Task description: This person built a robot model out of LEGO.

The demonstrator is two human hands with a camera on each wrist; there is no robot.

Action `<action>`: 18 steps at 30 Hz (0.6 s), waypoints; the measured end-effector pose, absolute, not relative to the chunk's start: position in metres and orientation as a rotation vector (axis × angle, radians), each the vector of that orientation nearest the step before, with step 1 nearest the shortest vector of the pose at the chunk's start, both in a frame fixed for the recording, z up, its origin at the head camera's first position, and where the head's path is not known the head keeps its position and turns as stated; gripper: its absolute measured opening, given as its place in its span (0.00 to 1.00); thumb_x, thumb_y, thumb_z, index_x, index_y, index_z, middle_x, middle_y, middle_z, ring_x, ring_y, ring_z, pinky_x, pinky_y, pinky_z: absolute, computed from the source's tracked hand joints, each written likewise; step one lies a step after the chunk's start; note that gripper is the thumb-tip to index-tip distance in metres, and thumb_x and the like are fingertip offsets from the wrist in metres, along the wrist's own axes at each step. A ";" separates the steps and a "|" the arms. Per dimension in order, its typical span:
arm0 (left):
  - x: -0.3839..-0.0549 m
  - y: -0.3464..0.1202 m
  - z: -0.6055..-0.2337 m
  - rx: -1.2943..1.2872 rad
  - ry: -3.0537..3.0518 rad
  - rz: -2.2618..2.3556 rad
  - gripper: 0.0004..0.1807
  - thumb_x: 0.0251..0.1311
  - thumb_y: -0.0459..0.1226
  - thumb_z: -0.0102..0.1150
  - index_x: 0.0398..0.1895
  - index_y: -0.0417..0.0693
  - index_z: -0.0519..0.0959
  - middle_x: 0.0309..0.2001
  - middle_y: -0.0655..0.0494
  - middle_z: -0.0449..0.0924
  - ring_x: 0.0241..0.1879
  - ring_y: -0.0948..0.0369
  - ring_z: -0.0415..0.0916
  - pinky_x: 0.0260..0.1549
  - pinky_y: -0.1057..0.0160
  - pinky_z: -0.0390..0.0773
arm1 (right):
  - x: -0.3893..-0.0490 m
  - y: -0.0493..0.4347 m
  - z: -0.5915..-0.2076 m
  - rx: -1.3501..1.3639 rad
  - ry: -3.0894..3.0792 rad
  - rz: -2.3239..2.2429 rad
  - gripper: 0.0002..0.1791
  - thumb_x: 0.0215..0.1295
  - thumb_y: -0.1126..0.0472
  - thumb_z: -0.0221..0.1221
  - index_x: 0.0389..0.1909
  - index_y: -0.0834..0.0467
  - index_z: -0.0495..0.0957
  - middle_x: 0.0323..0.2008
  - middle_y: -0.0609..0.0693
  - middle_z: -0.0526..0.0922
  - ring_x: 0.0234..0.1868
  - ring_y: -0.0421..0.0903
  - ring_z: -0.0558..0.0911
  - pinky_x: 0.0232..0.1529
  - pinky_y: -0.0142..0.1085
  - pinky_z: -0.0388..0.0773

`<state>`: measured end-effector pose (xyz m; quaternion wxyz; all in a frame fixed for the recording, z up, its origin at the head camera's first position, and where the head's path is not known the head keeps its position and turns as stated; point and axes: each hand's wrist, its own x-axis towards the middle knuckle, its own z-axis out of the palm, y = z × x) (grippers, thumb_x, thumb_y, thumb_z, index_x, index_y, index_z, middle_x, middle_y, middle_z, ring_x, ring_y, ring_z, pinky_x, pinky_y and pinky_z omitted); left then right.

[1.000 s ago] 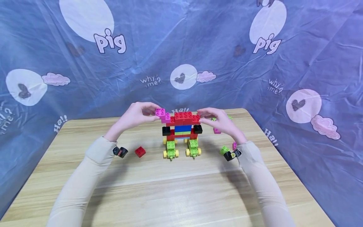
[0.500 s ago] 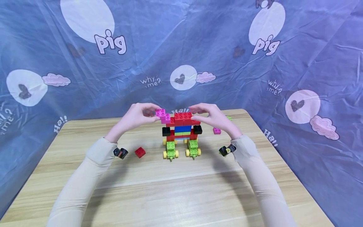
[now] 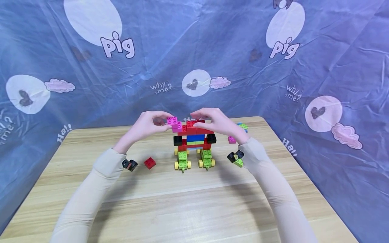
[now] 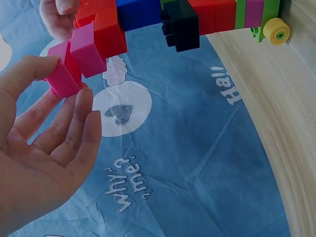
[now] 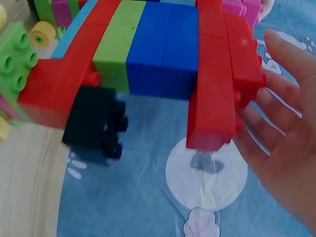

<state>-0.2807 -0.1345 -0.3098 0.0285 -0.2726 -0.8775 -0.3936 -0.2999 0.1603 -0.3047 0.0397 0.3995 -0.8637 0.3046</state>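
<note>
A figure built of toy bricks stands on two green wheeled bases [image 3: 182, 161], with blue bricks [image 3: 196, 138] in its middle and red bricks [image 3: 183, 129] across the top. My left hand [image 3: 150, 123] pinches a pink brick [image 4: 65, 69] between thumb and forefinger. This brick joins a second pink brick [image 4: 89, 50] at the figure's upper left. Over the top red bricks lies my right hand [image 3: 216, 121], hiding part of them. In the right wrist view its fingers are beside the studded face of a red brick [image 5: 242, 59], with the thumb apart. A black brick [image 5: 94, 121] juts from either side.
A loose red brick [image 3: 150, 163] lies left of the figure on the wooden table [image 3: 194, 202]. To the right are a pink brick [image 3: 232, 139], a green brick [image 3: 238, 162] and blue and green pieces [image 3: 243, 126]. A printed blue cloth [image 3: 194, 40] hangs behind.
My right hand has moved left from the figure's upper right end to over the middle of its top red bricks. The left hand has kept its place at the pink brick.
</note>
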 end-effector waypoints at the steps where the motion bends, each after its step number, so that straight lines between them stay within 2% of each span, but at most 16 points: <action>1: -0.280 -0.134 -0.310 -0.843 -2.705 -1.215 0.19 0.58 0.40 0.69 0.54 0.52 0.83 0.46 0.51 0.87 0.38 0.58 0.84 0.38 0.65 0.83 | -0.301 0.157 -0.304 1.228 -2.650 0.927 0.25 0.63 0.56 0.67 0.59 0.58 0.78 0.57 0.54 0.84 0.55 0.48 0.83 0.60 0.44 0.81; 12: -0.280 -0.135 -0.311 -0.867 -2.659 -1.227 0.19 0.58 0.38 0.69 0.53 0.52 0.83 0.45 0.52 0.88 0.37 0.59 0.85 0.35 0.67 0.81 | -0.304 0.128 -0.300 1.309 -2.705 0.835 0.22 0.66 0.54 0.65 0.58 0.59 0.79 0.55 0.53 0.85 0.56 0.47 0.83 0.61 0.41 0.81; 18: -0.280 -0.135 -0.311 -0.875 -2.660 -1.234 0.18 0.58 0.39 0.69 0.53 0.52 0.83 0.45 0.54 0.88 0.37 0.59 0.85 0.35 0.66 0.83 | -0.304 0.120 -0.300 1.346 -2.703 0.725 0.21 0.65 0.52 0.65 0.55 0.59 0.81 0.52 0.53 0.86 0.52 0.48 0.84 0.60 0.41 0.81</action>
